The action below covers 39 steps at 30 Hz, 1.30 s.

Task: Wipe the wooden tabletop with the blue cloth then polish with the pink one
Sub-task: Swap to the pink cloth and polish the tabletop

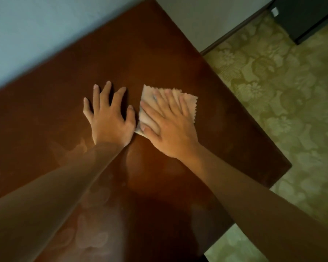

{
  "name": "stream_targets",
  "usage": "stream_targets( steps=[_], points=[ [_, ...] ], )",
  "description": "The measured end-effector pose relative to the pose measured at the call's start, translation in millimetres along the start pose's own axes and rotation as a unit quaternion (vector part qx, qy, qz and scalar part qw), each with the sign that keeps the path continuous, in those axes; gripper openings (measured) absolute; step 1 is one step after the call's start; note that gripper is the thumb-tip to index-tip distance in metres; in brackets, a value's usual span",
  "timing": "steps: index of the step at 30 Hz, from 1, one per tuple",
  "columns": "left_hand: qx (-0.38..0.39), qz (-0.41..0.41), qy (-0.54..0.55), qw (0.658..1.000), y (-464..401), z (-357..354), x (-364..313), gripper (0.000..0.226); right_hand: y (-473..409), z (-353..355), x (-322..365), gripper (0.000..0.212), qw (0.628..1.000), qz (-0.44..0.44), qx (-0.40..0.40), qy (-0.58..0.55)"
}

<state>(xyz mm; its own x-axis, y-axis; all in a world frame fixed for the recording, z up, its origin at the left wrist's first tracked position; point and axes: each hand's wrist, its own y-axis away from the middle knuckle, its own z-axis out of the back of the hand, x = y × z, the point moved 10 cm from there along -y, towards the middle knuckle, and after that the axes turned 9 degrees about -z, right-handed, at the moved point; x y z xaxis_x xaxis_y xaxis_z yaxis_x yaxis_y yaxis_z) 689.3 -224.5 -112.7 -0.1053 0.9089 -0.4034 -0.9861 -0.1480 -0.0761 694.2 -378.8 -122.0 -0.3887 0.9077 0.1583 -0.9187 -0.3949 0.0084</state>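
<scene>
The pink cloth [150, 112] is pressed flat by the right hand [170, 125] with straight fingers; the left hand [110, 118] is spread bare on the table [225, 140]. Smears could be left if pressure is eased near the right edge.

Count: two hands, left hand [110, 118] and right hand [169, 127]. One pink cloth [187, 103]. One wooden tabletop [159, 53].

left hand [110, 118]: centre frame, palm down, fingers straight and spread | right hand [169, 127]: just right of it, palm down, fingers straight and close together | both forearms bare, reaching up from the lower corners, converging
</scene>
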Motion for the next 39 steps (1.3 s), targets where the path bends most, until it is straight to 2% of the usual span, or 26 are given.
stream_targets(
  steps=[3, 7, 10, 14, 17, 23, 28, 31, 34, 35, 39],
  points=[
    [0.013, -0.001, 0.017, 1.000, 1.3, 2.9, -3.5, 0.055, -15.0, 5.2, -28.1, 0.063, 1.000, 0.015, 0.026, 0.002],
    [0.049, -0.049, 0.037, 0.997, 31.4, -3.9, -32.1, 0.054, -43.0, 19.1, -98.0, 0.071, 0.994, -0.084, 0.053, 0.042],
    [0.052, -0.080, 0.024, 0.995, 58.2, -15.0, -59.7, 0.051, -35.2, 22.2, -93.9, 0.067, 0.992, -0.119, 0.035, 0.040],
    [0.033, -0.098, -0.026, 0.994, 64.0, -20.9, -68.2, 0.050, 19.4, 13.1, -46.4, 0.060, 0.999, -0.049, 0.010, 0.016],
    [0.029, -0.102, -0.037, 0.994, 63.9, -22.5, -68.3, 0.051, 36.4, 6.4, -46.4, 0.060, 0.999, -0.014, 0.032, 0.009],
    [0.036, -0.097, -0.044, 0.994, 63.2, -24.3, -69.1, 0.052, -2.7, 22.7, -131.6, 0.067, 0.990, -0.122, 0.046, 0.056],
    [0.036, -0.094, -0.045, 0.994, 63.4, -23.6, -70.4, 0.052, 33.9, 15.4, -94.8, 0.064, 0.988, -0.151, 0.031, 0.027],
    [0.034, -0.096, -0.043, 0.994, 63.9, -24.0, -69.3, 0.052, 81.2, 8.4, -56.1, 0.061, 0.995, -0.099, 0.021, 0.008],
    [0.032, -0.098, -0.044, 0.994, 64.1, -24.8, -67.6, 0.052, 94.4, 4.1, -49.9, 0.062, 0.998, -0.041, 0.031, 0.020],
    [0.032, -0.099, -0.044, 0.994, 63.8, -25.3, -66.7, 0.052, 87.0, 4.5, -59.2, 0.064, 0.998, -0.049, 0.039, 0.023],
    [0.028, -0.098, -0.043, 0.994, 65.1, -26.9, -65.4, 0.052, 47.1, 15.7, -124.8, 0.069, 0.983, -0.168, 0.047, 0.056]
  ],
)
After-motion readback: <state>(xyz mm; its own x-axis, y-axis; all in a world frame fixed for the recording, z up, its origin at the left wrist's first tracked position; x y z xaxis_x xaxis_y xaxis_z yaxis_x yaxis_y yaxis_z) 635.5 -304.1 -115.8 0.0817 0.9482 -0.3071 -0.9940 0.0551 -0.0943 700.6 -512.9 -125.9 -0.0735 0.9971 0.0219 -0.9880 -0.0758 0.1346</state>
